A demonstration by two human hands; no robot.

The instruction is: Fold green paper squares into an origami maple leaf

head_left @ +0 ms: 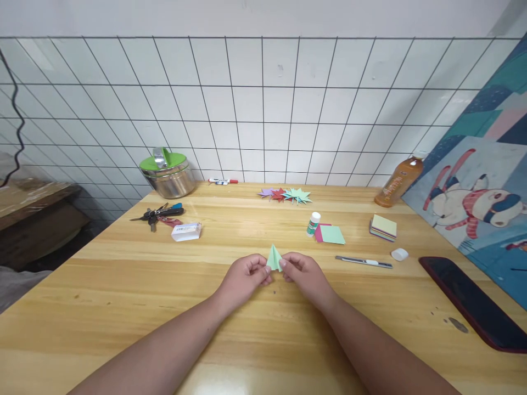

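Note:
A small piece of light green folded paper (274, 259) stands point-up between my two hands, with a crease down its middle. My left hand (250, 272) pinches its left lower edge between thumb and fingers. On the opposite edge, my right hand (303, 272) grips it the same way. Beyond my right hand are a glue stick (313, 225) standing upright and light green paper squares (332, 235) lying partly over magenta paper (321, 232). A utility knife (364, 261) lies flat to the right of that hand.
Folded paper stars (297, 196) lie near the wall. At left are a steel pot (175, 181), keys (158, 214) and a small white box (186, 231). On the right sit a paper stack (383, 226), a white cap (399, 254), a bottle (399, 181) and a phone (473, 302). A marker (224, 181) is at the back.

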